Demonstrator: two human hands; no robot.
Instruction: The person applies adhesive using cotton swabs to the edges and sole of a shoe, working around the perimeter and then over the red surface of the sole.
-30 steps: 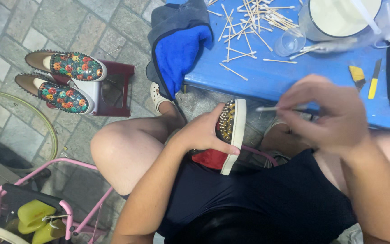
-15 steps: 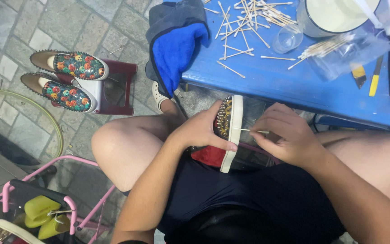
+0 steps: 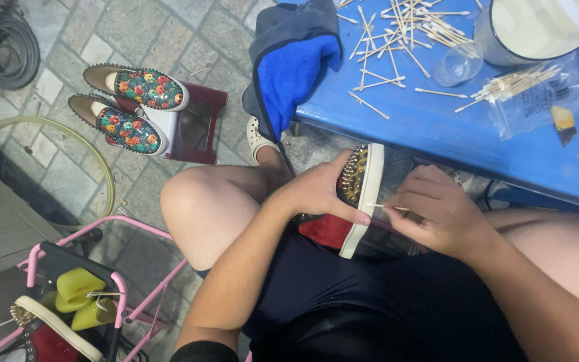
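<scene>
Studded shoe [image 3: 360, 194] rests on the lap, sole edge up, left hand [image 3: 319, 191] clasping it steady at nine o'clock; right hand [image 3: 437, 211] pinches a cotton swab [image 3: 387, 207] against its white rim.

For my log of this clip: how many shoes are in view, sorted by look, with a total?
Studded shoe with white sole held in the left hand, worked with a cotton swab in the right hand: 1
Multicoloured patterned shoes on the dark red stool: 2
Studded shoe on the pink rack: 1
Total: 4
</scene>
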